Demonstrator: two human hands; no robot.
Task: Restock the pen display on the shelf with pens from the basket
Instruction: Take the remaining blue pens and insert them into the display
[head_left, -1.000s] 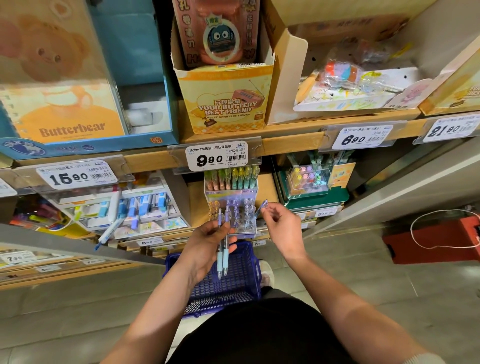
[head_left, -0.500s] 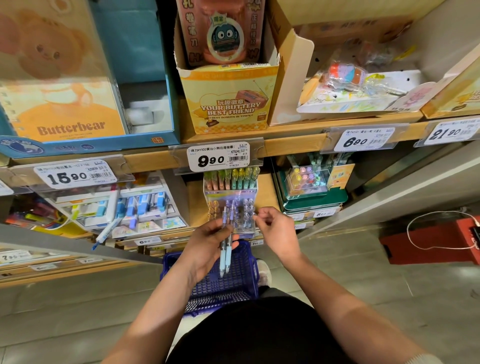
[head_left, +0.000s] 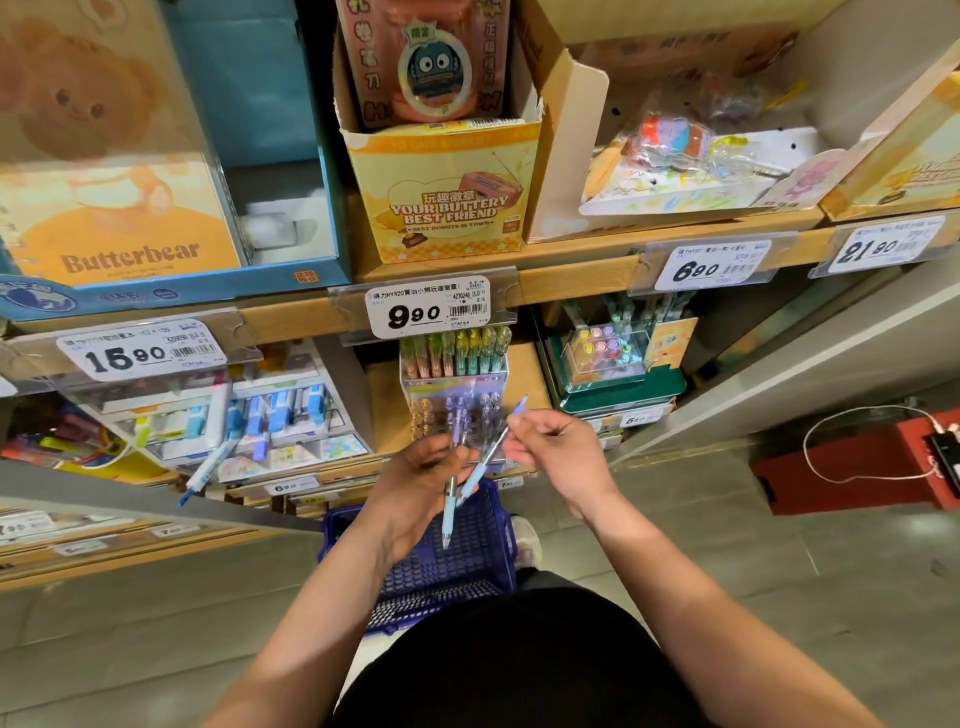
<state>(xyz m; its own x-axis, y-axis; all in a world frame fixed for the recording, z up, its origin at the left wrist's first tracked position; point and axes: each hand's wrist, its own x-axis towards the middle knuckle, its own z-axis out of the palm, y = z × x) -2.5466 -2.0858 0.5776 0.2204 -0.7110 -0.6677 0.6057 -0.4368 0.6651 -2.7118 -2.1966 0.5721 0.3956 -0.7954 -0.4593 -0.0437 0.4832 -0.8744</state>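
Fingers (head_left: 524, 428) of right hand (head_left: 563, 454) pinch one blue pen (head_left: 487, 456) angled just in front of the pen display (head_left: 457, 387), left hand (head_left: 415, 480) grips a spare pen (head_left: 448, 514) above the basket (head_left: 467, 571); mid-restock, next move likely needs the tip lined up with a free slot.

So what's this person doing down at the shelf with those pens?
A person is restocking a pen display on the lower shelf. The left hand holds a light-blue pen over the blue basket on the floor, while the right hand pinches a second pen, tilted, just in front of the display. Neither pen is in the display yet.
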